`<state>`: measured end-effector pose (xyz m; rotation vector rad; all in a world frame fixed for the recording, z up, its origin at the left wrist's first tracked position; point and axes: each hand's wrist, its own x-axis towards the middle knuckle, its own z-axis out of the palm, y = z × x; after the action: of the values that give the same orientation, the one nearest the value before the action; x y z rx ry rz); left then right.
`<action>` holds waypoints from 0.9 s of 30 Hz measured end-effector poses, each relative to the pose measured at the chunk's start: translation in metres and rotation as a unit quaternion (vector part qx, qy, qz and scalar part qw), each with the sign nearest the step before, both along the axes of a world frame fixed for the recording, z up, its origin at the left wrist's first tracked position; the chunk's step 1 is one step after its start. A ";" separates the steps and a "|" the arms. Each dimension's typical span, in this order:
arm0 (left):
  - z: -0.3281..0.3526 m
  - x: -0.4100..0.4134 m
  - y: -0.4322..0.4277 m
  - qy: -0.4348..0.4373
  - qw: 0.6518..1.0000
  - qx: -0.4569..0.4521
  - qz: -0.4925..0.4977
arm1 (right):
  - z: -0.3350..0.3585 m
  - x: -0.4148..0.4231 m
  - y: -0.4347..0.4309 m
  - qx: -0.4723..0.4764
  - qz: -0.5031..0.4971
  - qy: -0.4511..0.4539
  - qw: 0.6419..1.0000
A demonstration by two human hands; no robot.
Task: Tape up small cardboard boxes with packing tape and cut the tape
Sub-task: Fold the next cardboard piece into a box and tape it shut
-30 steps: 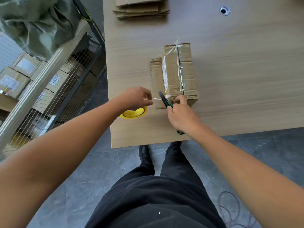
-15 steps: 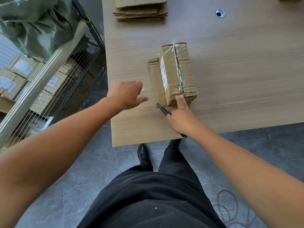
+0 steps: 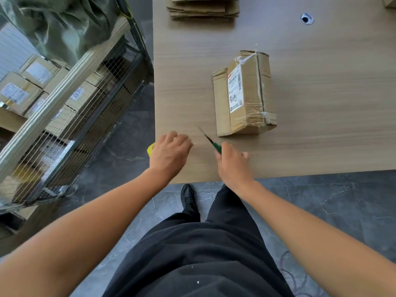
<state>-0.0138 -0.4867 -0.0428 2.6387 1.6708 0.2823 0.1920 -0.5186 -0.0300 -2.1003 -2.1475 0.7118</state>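
box taped on counter, untouched | near side of box: right hand grips cutter, blade out; left hand curls over tape roll, hold unclear | risk: blade this close could nick left hand

1. Left hand let go of the tape by the box, swung out open, and is now down over the roll with fingers curled. Grip hidden.
2. Right hand pulled back. Forefinger is off the box's near end, and the box now sits ahead of it, untouched.
3. Cutter came back with the right hand. Blade is clear of the box, pointing forward-left between the hands.
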 end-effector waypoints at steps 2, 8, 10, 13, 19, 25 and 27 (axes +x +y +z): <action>-0.018 0.006 -0.013 0.012 0.999 -0.033 0.029 | -0.021 -0.011 0.008 -0.017 -0.030 -0.001 0.999; -0.049 0.004 -0.026 0.027 0.986 -0.159 0.051 | -0.060 -0.010 0.007 0.006 0.026 -0.063 0.998; -0.050 0.008 -0.024 0.065 0.976 -0.201 0.055 | -0.055 -0.005 0.005 0.021 0.024 -0.045 0.998; -0.035 0.014 -0.023 0.014 0.972 -0.214 0.096 | -0.028 0.007 -0.004 0.112 0.013 0.031 0.993; 0.024 0.073 0.019 -0.169 0.967 -0.179 0.069 | 0.021 0.089 0.006 0.245 -0.017 0.062 0.967; 0.035 0.177 0.088 -0.290 0.934 -0.197 0.069 | 0.014 0.160 0.069 0.134 -0.007 0.057 0.989; 0.022 0.199 0.099 -0.329 0.912 -0.232 0.086 | -0.001 0.167 0.089 0.101 0.017 0.096 0.990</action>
<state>0.1854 -0.3879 -0.0206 1.7770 1.4858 0.6047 0.3588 -0.4301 -0.0310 -1.8186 -2.0612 0.6399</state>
